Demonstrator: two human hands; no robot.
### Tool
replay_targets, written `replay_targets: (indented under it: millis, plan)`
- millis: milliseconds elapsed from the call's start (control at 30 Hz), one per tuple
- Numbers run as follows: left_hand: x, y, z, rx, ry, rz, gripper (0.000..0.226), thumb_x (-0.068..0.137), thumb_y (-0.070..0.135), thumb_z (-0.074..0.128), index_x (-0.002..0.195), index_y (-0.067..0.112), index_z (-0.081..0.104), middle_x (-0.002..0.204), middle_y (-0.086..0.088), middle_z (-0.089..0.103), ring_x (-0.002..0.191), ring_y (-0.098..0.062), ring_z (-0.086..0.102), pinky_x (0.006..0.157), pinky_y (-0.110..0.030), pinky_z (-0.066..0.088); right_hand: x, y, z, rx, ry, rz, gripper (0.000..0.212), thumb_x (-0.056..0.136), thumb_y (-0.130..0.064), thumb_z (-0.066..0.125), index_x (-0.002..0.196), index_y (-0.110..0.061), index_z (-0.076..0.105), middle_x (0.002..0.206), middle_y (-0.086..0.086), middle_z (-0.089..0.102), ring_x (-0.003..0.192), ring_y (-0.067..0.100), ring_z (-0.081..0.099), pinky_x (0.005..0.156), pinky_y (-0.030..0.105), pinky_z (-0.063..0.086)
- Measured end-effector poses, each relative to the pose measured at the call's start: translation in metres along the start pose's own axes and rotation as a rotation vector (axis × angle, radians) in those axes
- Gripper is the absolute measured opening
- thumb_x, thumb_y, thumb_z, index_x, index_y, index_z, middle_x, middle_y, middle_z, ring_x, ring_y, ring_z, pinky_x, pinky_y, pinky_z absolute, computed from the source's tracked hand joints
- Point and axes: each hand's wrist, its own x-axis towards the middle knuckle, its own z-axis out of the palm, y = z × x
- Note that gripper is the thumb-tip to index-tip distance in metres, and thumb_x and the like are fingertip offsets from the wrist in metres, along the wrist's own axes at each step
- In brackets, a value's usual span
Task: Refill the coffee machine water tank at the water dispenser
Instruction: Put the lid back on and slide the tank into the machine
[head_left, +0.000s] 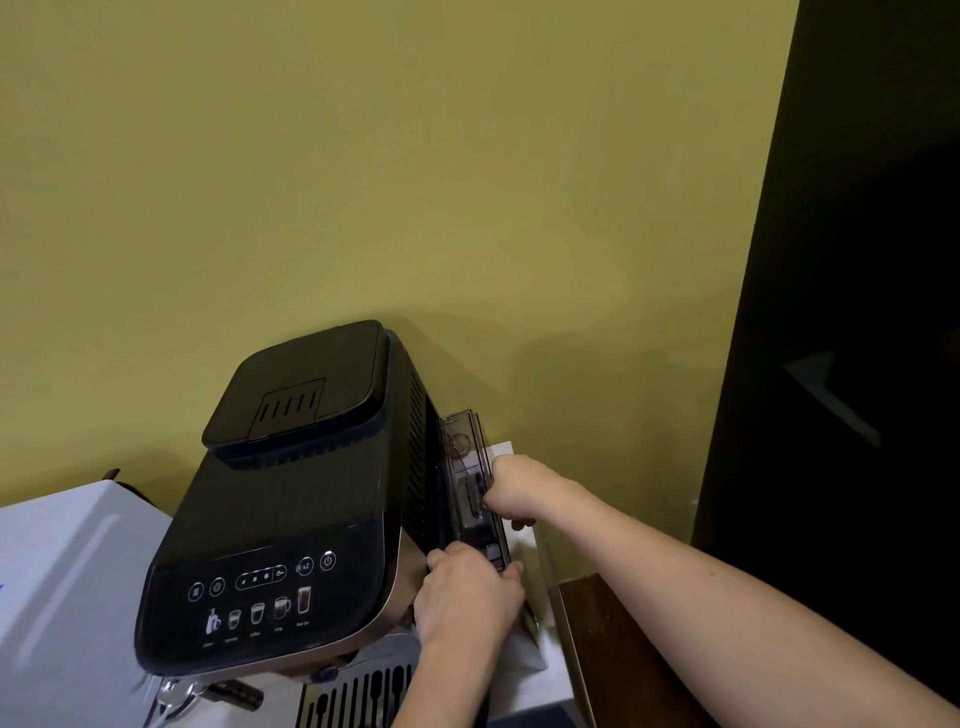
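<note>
A black coffee machine (291, 483) with a lit button panel stands on a white counter against a yellow-green wall. On its right side sits the narrow clear water tank (464, 447), tilted a little away from the machine's body. My right hand (519, 488) grips the tank's top edge about halfway along. My left hand (467, 592) holds the tank's front end, near the machine's front right corner. The lower part of the tank is hidden behind both hands. No water dispenser is in view.
A white appliance (67, 561) stands left of the machine. The metal drip tray (358, 696) sticks out at the front. A dark wooden surface (623, 654) lies to the right, and a dark doorway or cabinet (841, 312) fills the right side.
</note>
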Motion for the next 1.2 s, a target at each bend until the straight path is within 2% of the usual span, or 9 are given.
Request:
replay_targets:
  millis: [300,400,600,733,767,833,967,1133,1200]
  plan:
    - [0.001,-0.002,0.004,0.053,0.007,0.025,0.065,0.089,0.061,0.049,0.128,0.008,0.048,0.13,-0.01,0.054,0.118,-0.029,0.059,0.09,-0.034,0.046,0.005,0.006,0.003,0.093,-0.046,0.081,0.018,0.086,-0.005,0.045,0.073,0.0,0.057,0.068,0.018,0.063,0.061,0.032,0.067,0.049,0.03,0.052]
    - [0.003,0.0,0.006,0.061,-0.002,0.04,0.061,0.089,0.059,0.05,0.123,0.008,0.05,0.126,-0.009,0.063,0.118,-0.029,0.06,0.09,-0.034,0.047,0.006,0.005,0.003,0.162,-0.057,0.084,0.015,0.086,-0.005,0.043,0.078,0.0,0.054,0.085,0.024,0.064,0.069,0.036,0.068,0.057,0.037,0.057]
    - [0.008,0.006,0.003,0.168,0.025,0.122,0.056,0.091,0.054,0.046,0.12,0.007,0.057,0.117,-0.007,0.066,0.111,-0.028,0.063,0.084,-0.034,0.048,0.007,0.001,0.007,0.218,-0.029,0.093,0.02,0.087,-0.001,0.045,0.068,-0.002,0.052,0.084,0.024,0.063,0.07,0.04,0.066,0.067,0.042,0.059]
    - [0.008,0.01,0.004,0.223,0.051,0.153,0.056,0.094,0.053,0.043,0.12,0.006,0.057,0.114,-0.008,0.066,0.106,-0.027,0.066,0.077,-0.033,0.048,0.014,0.004,0.016,0.196,0.035,0.068,0.033,0.092,-0.015,0.053,0.062,-0.009,0.044,0.084,0.016,0.058,0.073,0.032,0.058,0.049,0.029,0.042]
    - [0.01,0.01,0.004,0.221,0.056,0.156,0.055,0.094,0.053,0.043,0.119,0.006,0.057,0.114,-0.008,0.066,0.105,-0.027,0.066,0.077,-0.033,0.048,0.016,0.007,0.018,0.207,0.048,0.065,0.033,0.092,-0.017,0.053,0.062,-0.01,0.042,0.085,0.015,0.057,0.074,0.031,0.056,0.05,0.029,0.04]
    - [0.014,0.009,0.007,0.194,0.049,0.152,0.055,0.094,0.053,0.045,0.119,0.005,0.056,0.114,-0.009,0.066,0.105,-0.028,0.066,0.078,-0.033,0.05,0.018,0.013,0.021,0.248,0.047,0.064,0.028,0.092,-0.02,0.053,0.067,-0.008,0.047,0.086,0.015,0.057,0.074,0.03,0.056,0.06,0.029,0.043]
    - [0.021,0.008,0.014,0.041,-0.009,0.066,0.061,0.089,0.051,0.054,0.123,0.001,0.049,0.112,-0.011,0.066,0.102,-0.028,0.066,0.077,-0.032,0.053,0.017,0.022,0.029,0.259,0.087,0.033,0.024,0.09,-0.024,0.052,0.072,-0.008,0.052,0.084,0.015,0.06,0.071,0.03,0.056,0.051,0.028,0.037]
    - [0.009,0.002,0.012,-0.085,-0.043,0.033,0.06,0.082,0.048,0.063,0.119,0.005,0.047,0.111,-0.01,0.065,0.1,-0.028,0.065,0.067,-0.029,0.044,-0.004,0.021,0.039,0.209,0.178,0.028,0.02,0.09,-0.021,0.051,0.086,-0.003,0.06,0.088,0.019,0.061,0.076,0.032,0.054,0.063,0.031,0.039]
    - [-0.008,-0.006,0.014,-0.088,-0.052,0.066,0.059,0.081,0.049,0.065,0.117,0.007,0.046,0.104,-0.006,0.064,0.09,-0.024,0.064,0.065,-0.029,0.043,-0.026,0.024,0.048,0.2,0.192,0.04,0.02,0.09,-0.02,0.051,0.084,-0.003,0.059,0.089,0.019,0.063,0.079,0.034,0.06,0.063,0.033,0.041]
